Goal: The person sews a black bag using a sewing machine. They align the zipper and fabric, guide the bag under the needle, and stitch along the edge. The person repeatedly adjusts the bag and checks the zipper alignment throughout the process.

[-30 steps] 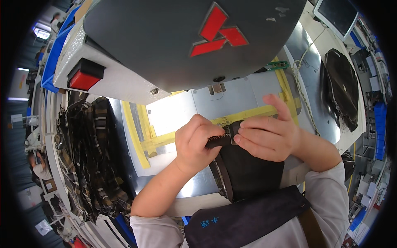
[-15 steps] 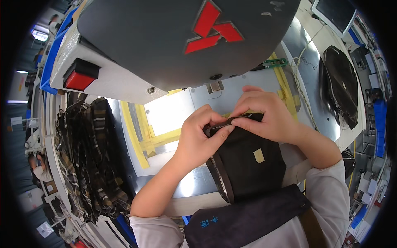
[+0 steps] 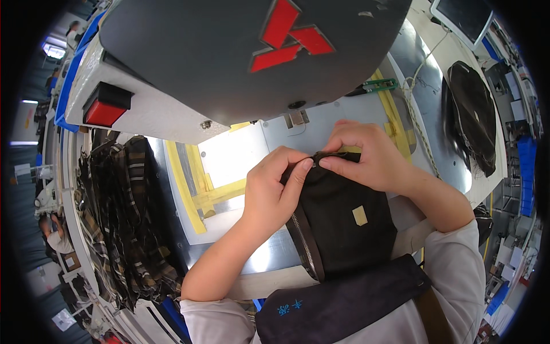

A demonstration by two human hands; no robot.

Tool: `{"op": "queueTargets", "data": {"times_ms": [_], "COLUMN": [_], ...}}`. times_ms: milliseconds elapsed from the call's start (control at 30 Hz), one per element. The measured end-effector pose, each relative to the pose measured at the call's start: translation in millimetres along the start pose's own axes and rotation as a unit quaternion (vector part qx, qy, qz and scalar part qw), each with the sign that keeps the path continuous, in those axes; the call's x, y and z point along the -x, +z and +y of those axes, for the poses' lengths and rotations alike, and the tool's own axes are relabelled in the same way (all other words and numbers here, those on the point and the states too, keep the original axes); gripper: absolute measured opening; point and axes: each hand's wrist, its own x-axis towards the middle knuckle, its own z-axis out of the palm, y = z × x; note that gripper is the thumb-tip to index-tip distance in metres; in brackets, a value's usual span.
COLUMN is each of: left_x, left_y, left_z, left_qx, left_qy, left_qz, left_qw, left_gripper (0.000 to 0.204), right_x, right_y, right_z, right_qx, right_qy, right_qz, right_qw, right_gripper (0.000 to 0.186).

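Observation:
A dark brown fabric pouch [image 3: 344, 229] with a metal zipper [image 3: 305, 243] down its left side lies in front of me, its lower end over the table's near edge. A small cream tag [image 3: 359, 215] sits on its face. My left hand [image 3: 277, 186] pinches the top edge near the zipper's upper end, thumb against fingers. Close beside it, my right hand [image 3: 366, 157] pinches the same edge with thumb and forefinger. Between the two pinches the edge is bunched, and the fingers hide part of it.
A sewing machine head [image 3: 229, 57] with a red switch [image 3: 103, 114] looms over the far side. Plaid fabric pieces [image 3: 132, 212] hang at the left. Another dark pouch [image 3: 472, 117], a cord [image 3: 421, 126] and green-handled thread snips [image 3: 378, 86] lie to the right.
My left hand has shifted slightly left and its thumb has moved up to the pouch's edge. The right hand's pinch has moved a little up and left. Both keep hold.

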Motion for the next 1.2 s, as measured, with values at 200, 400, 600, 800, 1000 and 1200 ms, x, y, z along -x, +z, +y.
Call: {"op": "queueTargets", "data": {"times_ms": [200,400,600,800,1000,1200], "left_x": [-1.7,-4.2,-3.1,-4.2,-3.5,-3.5], "left_y": [3.5,0.2,-0.6,-1.4,-1.7,-0.4], "left_z": [-0.1,-1.9,-2.0,-5.0,-7.0,-4.3], "left_qx": [-0.005,-0.020,0.010,0.039,0.092,-0.034], "left_qy": [0.025,0.040,0.022,0.021,-0.041,0.056], "left_qz": [-0.001,-0.040,-0.035,-0.049,-0.070,-0.035], "left_qw": [1.000,0.998,0.999,0.998,0.992,0.997], "left_gripper": [0.011,0.015,0.014,0.014,0.013,0.012], "right_x": [1.3,2.0,1.7,1.6,2.1,0.5], "right_y": [3.7,7.3,6.1,3.3,5.0,5.2], "right_z": [1.4,1.3,2.8,-2.0,3.9,0.6], "right_qx": [-0.008,-0.023,-0.011,-0.080,-0.021,-0.053], "right_qy": [-0.021,-0.017,-0.042,0.015,-0.039,0.027], "right_qz": [0.026,0.042,0.025,0.000,0.016,0.005], "right_qw": [0.999,0.999,0.999,0.997,0.999,0.998], "right_gripper": [0.011,0.016,0.019,0.011,0.017,0.013]}}
